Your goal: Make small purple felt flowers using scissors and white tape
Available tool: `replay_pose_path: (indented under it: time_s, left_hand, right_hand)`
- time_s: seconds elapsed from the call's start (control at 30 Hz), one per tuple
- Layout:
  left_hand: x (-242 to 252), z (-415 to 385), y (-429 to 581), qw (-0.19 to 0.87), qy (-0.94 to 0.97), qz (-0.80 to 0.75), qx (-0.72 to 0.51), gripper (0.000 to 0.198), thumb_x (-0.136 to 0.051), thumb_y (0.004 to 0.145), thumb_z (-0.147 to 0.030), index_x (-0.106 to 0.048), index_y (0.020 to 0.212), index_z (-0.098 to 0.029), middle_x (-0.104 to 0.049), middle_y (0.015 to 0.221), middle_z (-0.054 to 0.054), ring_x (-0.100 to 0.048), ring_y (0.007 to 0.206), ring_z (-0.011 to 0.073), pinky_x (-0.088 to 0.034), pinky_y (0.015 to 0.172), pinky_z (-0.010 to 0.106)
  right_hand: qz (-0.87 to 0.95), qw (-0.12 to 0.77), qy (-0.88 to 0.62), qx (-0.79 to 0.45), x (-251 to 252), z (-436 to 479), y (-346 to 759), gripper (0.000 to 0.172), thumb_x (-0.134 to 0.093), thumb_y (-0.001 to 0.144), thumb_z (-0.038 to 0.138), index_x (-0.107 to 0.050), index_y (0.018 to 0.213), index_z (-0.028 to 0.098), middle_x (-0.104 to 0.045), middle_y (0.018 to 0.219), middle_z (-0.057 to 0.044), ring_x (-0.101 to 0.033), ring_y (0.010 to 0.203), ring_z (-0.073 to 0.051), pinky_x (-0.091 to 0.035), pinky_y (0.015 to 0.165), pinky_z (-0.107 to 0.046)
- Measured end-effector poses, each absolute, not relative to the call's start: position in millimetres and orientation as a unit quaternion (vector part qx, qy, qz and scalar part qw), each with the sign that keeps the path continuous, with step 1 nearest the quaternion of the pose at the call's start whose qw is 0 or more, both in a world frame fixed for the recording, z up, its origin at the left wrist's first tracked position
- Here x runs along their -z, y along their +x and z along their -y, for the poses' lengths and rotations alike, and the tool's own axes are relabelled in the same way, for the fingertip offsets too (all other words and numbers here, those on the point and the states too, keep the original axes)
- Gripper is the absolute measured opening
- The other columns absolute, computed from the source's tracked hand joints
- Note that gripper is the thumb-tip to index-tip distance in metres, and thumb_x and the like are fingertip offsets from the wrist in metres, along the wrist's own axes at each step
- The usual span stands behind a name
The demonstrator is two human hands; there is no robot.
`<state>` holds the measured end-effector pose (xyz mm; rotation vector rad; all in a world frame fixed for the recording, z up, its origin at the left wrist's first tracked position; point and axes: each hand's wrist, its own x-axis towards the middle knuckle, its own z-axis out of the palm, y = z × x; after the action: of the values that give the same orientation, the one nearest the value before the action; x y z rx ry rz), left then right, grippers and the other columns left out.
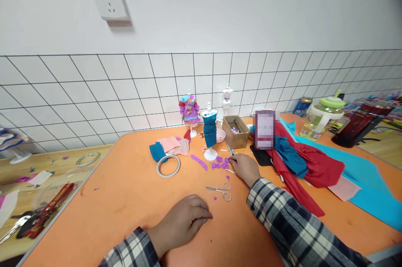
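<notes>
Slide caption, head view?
Right hand beside purple scraps, left hand near scissors; a miniature dress form wrapped in teal fabric stands behind on the orange table.

Left hand (185, 221): lying palm down, nearer the person than the small scissors (216, 189) and to their left; fingers bending loosely, tips pointing right. Left forearm (133, 252): entering from the near left, plaid sleeve ending at the wrist. Right hand (245, 168): reaching beyond and right of the scissors, fingertips bunching. Right forearm (292, 216): stretching diagonally from the near right, plaid-sleeved.
</notes>
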<state>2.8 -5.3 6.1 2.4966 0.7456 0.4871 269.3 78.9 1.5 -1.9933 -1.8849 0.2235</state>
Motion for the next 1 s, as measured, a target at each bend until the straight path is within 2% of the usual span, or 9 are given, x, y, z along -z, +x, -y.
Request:
replay_pose_path:
  time_s: [0.17,0.3,0.5,0.67,0.83,0.93,1.0]
  left_hand:
    - [-2,4,0,0.232,0.913,-0.283,-0.180,0.033,-0.043,0.088,-0.009,-0.071,0.098,-0.024,-0.071,0.095,0.006,-0.062,0.092,0.0170,-0.048,0.081,0.027]
    - [-3,5,2,0.257,0.898,-0.299,-0.194,0.031,-0.044,0.089,-0.012,-0.071,0.099,-0.023,-0.072,0.094,0.006,-0.065,0.090,0.0167,-0.049,0.080,0.026]
    - [-1,-5,1,0.341,0.757,-0.457,-0.320,0.018,-0.057,0.081,-0.019,-0.071,0.091,-0.021,-0.073,0.090,0.006,-0.068,0.082,0.0176,-0.053,0.075,0.027]
    - [5,-18,-2,0.411,0.637,-0.521,-0.391,0.020,-0.066,0.072,-0.027,-0.068,0.089,-0.017,-0.073,0.092,0.008,-0.069,0.085,0.0209,-0.054,0.079,0.032]
    - [9,-18,-1,0.452,0.622,-0.503,-0.395,0.021,-0.066,0.071,-0.028,-0.067,0.088,-0.015,-0.072,0.092,0.009,-0.068,0.085,0.0215,-0.054,0.080,0.034]
    - [7,-15,-1,0.512,0.593,-0.480,-0.393,0.025,-0.067,0.072,-0.028,-0.065,0.093,-0.015,-0.073,0.086,0.008,-0.069,0.083,0.0215,-0.052,0.083,0.036]
    - [3,-12,-1,0.566,0.555,-0.466,-0.392,0.031,-0.069,0.073,-0.030,-0.063,0.099,-0.014,-0.073,0.088,0.008,-0.069,0.084,0.0218,-0.052,0.084,0.037]
  right_hand:
    - [0.675,0.173,-0.716,-0.045,-4,-78,270,0.023,-0.050,0.088,0.030,-0.072,0.090,0.024,-0.071,0.096,-0.006,-0.064,0.090,-0.020,-0.040,0.068,-0.027]
    - [0.672,0.181,-0.718,-0.030,-8,-73,270,0.021,-0.051,0.087,0.034,-0.067,0.094,0.022,-0.070,0.091,-0.006,-0.064,0.081,-0.020,-0.039,0.064,-0.027]
    - [0.797,0.285,-0.522,-0.108,-17,-44,258,0.022,-0.052,0.088,0.029,-0.067,0.102,0.023,-0.069,0.092,-0.003,-0.062,0.083,-0.015,-0.042,0.074,-0.025]
    - [0.884,0.170,-0.381,-0.210,-19,-25,243,0.015,-0.064,0.080,0.031,-0.073,0.091,0.026,-0.069,0.082,0.000,-0.061,0.079,-0.014,-0.041,0.072,-0.024]
    - [0.886,0.096,-0.397,-0.218,-16,-27,240,0.015,-0.064,0.080,0.025,-0.072,0.093,0.026,-0.069,0.087,0.000,-0.060,0.086,-0.016,-0.040,0.075,-0.026]
    - [0.878,0.084,-0.420,-0.214,-12,-27,234,0.012,-0.059,0.082,0.019,-0.070,0.083,0.021,-0.067,0.087,-0.002,-0.060,0.084,-0.016,-0.041,0.076,-0.026]
    - [0.865,0.132,-0.432,-0.218,-10,-24,225,0.013,-0.055,0.082,0.015,-0.067,0.080,0.019,-0.066,0.087,-0.003,-0.060,0.084,-0.016,-0.043,0.077,-0.028]
